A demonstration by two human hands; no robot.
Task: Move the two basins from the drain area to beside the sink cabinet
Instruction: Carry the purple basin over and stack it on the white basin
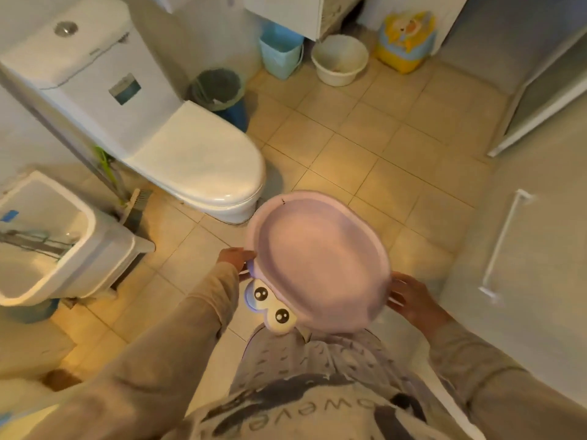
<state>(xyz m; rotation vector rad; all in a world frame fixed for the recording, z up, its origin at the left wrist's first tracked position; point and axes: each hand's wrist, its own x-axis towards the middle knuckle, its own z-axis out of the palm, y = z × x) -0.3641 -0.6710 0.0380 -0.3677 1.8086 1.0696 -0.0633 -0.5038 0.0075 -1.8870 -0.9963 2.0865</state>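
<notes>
A pale pink oval basin (317, 262) is held up in front of my body, its inside facing me. Under it peeks a second basin (270, 309), white with two cartoon eyes. My left hand (236, 257) grips the left rim of the pink basin. On the opposite rim rests my right hand (413, 296), fingers curled at its edge. The sink cabinet (286, 11) hangs at the far wall, at the top middle of the view.
A white toilet (158, 128) stands left of centre, and a white wash sink (47, 242) at far left. By the far wall stand a grey bin (219, 87), a blue bin (281, 52), a white bucket (340, 58) and a yellow child's potty (406, 39). Beige floor tiles (381, 138) lie between.
</notes>
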